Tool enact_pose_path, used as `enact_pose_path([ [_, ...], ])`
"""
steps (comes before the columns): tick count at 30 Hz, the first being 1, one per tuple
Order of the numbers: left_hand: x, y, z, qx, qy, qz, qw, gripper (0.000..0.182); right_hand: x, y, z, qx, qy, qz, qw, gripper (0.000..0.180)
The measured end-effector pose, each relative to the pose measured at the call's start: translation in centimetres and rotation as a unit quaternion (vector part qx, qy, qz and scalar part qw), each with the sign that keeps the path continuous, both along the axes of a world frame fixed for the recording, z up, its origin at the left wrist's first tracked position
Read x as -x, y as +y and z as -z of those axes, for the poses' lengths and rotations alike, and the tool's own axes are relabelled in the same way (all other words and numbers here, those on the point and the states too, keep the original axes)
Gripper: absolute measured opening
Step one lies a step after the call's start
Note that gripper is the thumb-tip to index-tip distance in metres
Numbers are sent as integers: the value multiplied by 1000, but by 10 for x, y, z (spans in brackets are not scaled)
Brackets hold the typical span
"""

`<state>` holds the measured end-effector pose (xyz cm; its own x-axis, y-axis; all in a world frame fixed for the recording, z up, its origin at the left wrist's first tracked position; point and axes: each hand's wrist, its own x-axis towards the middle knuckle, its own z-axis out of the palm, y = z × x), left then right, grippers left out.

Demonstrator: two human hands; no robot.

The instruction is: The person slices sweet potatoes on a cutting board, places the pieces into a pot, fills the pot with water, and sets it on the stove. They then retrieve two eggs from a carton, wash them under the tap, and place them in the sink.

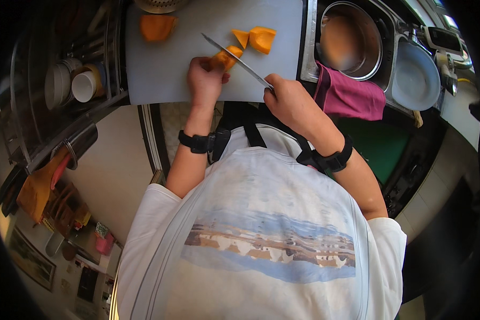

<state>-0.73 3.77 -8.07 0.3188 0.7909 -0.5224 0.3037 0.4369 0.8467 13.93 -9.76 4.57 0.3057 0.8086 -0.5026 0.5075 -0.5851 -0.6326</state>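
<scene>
My right hand (290, 100) grips the handle of a kitchen knife (244, 66), whose blade slants up and left across an orange pumpkin piece (233, 56). Whether the blade touches or cuts the piece cannot be told. My left hand (208, 78) holds that same piece from its lower left, fingers curled and partly hidden. Just to the right on the white cutting board (192, 16) lie a small pumpkin wedge (242, 37) and a thicker pumpkin chunk (263, 39), close together. Another large pumpkin piece (157, 28) rests at the board's upper left.
A perforated metal strainer (160, 3) stands at the board's far edge. Right of the board, a steel pot (344, 44) sits in the sink, with a magenta cloth (350, 94) over the front rim and a pale basin (416, 76) beyond. At left is a rack with bowls (84, 86).
</scene>
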Motion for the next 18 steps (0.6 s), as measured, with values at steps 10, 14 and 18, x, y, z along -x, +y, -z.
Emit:
enact_pose_path([
  [10,1,-9,-8,-5,33,31,999,33,14,18,51,18,-43,-14,999,24],
  [14,9,-8,0,-42,28,50,997,27,8,28,65,-13,12,55,998,22],
  [18,18,-2,10,-126,61,33,990,21,-6,14,31,-28,28,37,999,22],
])
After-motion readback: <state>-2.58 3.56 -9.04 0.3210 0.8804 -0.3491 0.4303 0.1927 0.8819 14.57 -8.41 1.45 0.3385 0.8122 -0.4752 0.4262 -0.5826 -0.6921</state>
